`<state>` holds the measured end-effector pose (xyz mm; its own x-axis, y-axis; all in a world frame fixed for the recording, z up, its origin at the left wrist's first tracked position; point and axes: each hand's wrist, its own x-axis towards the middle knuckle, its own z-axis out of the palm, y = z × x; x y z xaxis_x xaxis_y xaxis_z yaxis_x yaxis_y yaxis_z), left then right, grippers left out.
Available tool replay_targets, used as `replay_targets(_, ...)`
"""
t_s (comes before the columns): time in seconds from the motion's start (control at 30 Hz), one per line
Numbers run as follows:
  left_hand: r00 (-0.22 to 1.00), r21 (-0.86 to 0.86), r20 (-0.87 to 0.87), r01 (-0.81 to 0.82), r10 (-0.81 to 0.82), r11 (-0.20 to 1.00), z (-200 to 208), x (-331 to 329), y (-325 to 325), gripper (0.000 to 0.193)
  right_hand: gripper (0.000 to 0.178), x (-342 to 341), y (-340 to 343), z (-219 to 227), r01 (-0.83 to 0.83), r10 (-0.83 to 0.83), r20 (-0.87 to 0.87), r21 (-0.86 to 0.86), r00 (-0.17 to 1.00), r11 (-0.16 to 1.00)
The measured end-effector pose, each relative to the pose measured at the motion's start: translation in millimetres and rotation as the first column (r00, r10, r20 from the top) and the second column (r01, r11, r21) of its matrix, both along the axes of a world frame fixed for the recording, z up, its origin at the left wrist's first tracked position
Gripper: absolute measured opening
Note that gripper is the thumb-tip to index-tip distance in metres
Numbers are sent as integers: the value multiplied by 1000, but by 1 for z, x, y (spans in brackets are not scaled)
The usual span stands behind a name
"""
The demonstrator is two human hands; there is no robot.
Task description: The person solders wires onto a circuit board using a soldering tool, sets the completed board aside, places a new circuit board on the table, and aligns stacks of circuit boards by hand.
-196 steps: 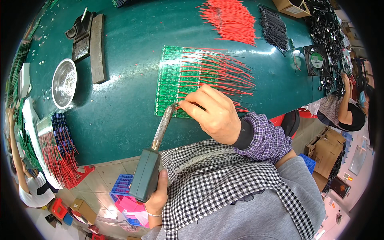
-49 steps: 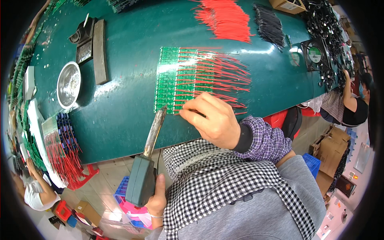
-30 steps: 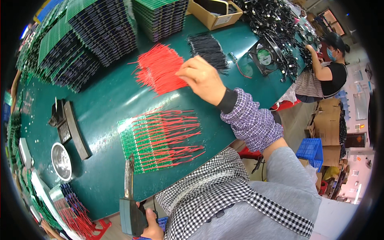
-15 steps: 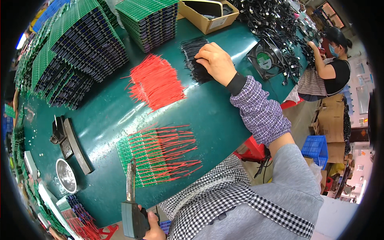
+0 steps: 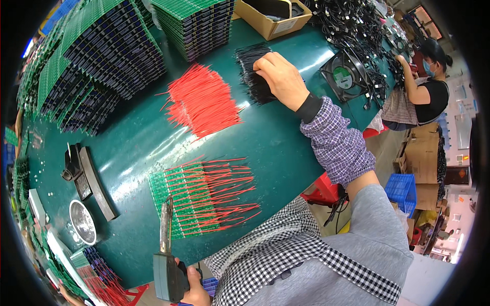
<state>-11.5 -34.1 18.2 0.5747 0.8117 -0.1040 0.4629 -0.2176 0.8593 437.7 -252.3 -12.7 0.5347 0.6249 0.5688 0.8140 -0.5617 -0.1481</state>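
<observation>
A soldering gun [image 5: 167, 270] with a dark grey-green body and metal barrel is gripped in my left hand [image 5: 196, 293] at the lower edge. Its tip points up over a green circuit board panel [image 5: 189, 201], where rows of red wires lie with their loose ends reaching past the right edge. Farther off, my right hand [image 5: 282, 80] is bent over a bundle of black wires [image 5: 251, 64], fingertips pinched together among them. How many wires it pinches is hidden. Left of it lies a thick pile of red wires [image 5: 204, 101].
Tall stacks of circuit boards [image 5: 109, 43] stand at the far left. A metal bowl [image 5: 82, 222] and a dark curved stand [image 5: 97, 183] lie at the left. A cardboard box [image 5: 273, 23], a fan [image 5: 344, 76] and tangled black cables [image 5: 347, 30] sit beyond. A co-worker [image 5: 429, 86] works at the right.
The view has shifted slightly. My right hand stays at the black wires with its fingers drawn together. My left hand keeps the soldering gun nearly in place over the board.
</observation>
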Motion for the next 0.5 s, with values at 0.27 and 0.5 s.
replay_targets(0.27,957,-129,256,-107,137,986,-24,-12,6,50,22,-35,10,42,-128,131,1,-200,991,971)
replay_targets(0.5,957,-67,285,-30,48,997,-17,-13,12,48,7,-89,42,71,-204,236,-31,-625,971,754)
